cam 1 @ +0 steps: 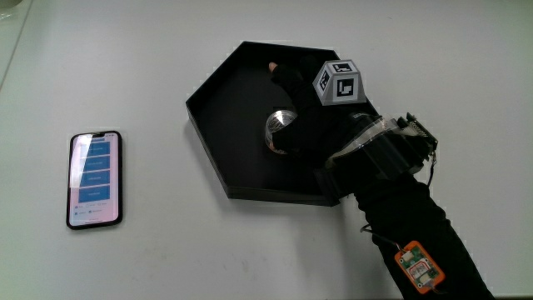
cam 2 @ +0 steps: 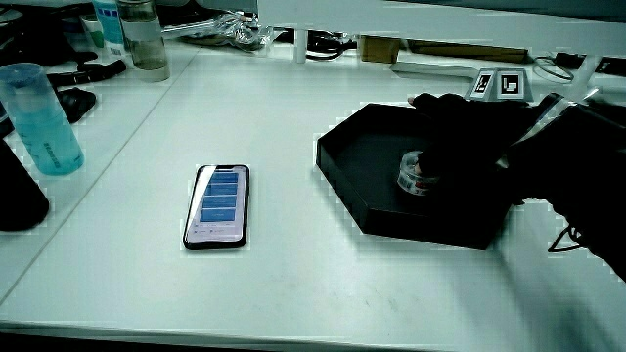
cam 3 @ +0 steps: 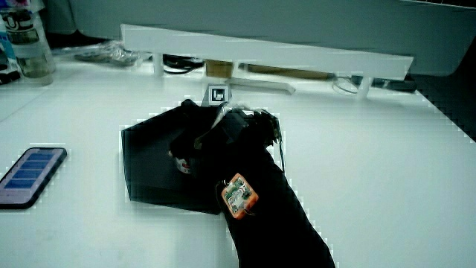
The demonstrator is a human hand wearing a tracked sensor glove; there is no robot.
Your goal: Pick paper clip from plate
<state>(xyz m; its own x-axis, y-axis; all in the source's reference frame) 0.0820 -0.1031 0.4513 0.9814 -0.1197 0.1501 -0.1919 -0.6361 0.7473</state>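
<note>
A black hexagonal plate (cam 1: pixel 218 142) lies on the white table, also seen in both side views (cam 2: pixel 352 186) (cam 3: pixel 145 175). Inside it stands a small round shiny paper clip holder (cam 1: pixel 280 123) (cam 2: pixel 411 174) (cam 3: pixel 178 162). The gloved hand (cam 1: pixel 304 117) (cam 2: pixel 455 132) (cam 3: pixel 212 134) reaches into the plate over the rim nearest the person. It lies against the holder, thumb and palm curled around it, while one finger stretches on across the plate. The patterned cube (cam 1: pixel 339 82) sits on the hand's back. No single clips can be made out.
A phone (cam 1: pixel 94 179) (cam 2: pixel 217 205) (cam 3: pixel 30 175) with a lit blue screen lies flat beside the plate. A blue bottle (cam 2: pixel 39 117) and a clear bottle (cam 2: pixel 147 34) stand at the table's edge. The low white partition (cam 3: pixel 260 52) has cables by it.
</note>
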